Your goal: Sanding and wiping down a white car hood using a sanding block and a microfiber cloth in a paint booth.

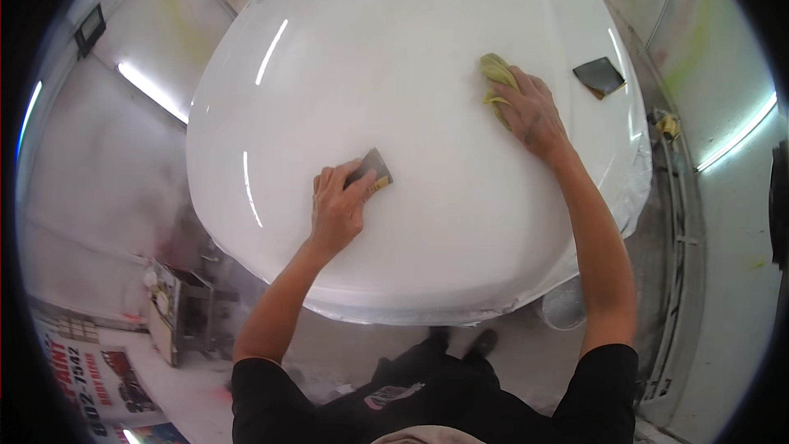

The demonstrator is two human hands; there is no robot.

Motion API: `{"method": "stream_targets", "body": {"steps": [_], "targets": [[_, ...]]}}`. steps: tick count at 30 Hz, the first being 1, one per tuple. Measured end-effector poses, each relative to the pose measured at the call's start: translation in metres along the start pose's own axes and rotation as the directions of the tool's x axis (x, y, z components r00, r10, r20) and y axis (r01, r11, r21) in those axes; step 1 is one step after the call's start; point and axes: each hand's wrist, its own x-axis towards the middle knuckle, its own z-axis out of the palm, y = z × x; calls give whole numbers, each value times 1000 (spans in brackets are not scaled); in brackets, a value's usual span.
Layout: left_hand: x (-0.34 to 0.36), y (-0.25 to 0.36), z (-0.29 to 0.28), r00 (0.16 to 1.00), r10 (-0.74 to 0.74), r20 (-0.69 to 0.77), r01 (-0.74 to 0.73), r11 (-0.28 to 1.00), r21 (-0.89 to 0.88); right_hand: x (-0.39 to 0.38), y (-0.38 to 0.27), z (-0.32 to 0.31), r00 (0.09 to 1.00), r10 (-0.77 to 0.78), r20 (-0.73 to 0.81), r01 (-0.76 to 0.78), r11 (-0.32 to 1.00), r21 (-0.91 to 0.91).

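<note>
A glossy white car hood (394, 49), with clear masking film around its edges, fills the middle. My left hand (337, 201) grips a small dark rectangular pad (369, 163) with a tan edge against the lower middle of the hood. My right hand (530, 111) has its fingers wrapped round a crumpled yellow-green cloth (497, 70) on the hood's upper right. To the right of that hand a dark square sheet (598, 74) lies flat near the hood's edge.
Booth walls with strip lights (735, 131) stand on both sides. A metal stand (168, 312) and a printed banner (107, 378) are at lower left. A translucent bucket (561, 308) sits beneath the hood's front edge at right, behind my forearm.
</note>
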Motion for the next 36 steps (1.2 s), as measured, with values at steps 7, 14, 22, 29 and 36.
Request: {"method": "stream_targets", "body": {"steps": [7, 14, 22, 29, 36], "targets": [[240, -146, 43, 959, -278, -48, 282, 937, 208, 3, -4, 18, 999, 38, 14, -39, 996, 76], [15, -34, 41, 998, -52, -43, 57, 990, 125, -13, 33, -3, 998, 54, 36, -54, 999, -2], [205, -197, 6, 948, -274, -161, 310, 909, 280, 17, -7, 16, 999, 45, -19, -43, 993, 110], [56, -87, 37, 998, -26, -63, 36, 985, 168, -12, 36, 1, 995, 101, 22, -101, 995, -1], [128, -164, -1, 980, -185, -73, 196, 964, 180, 19, 0, 7, 996, 90, 24, -90, 995, 29]]}}
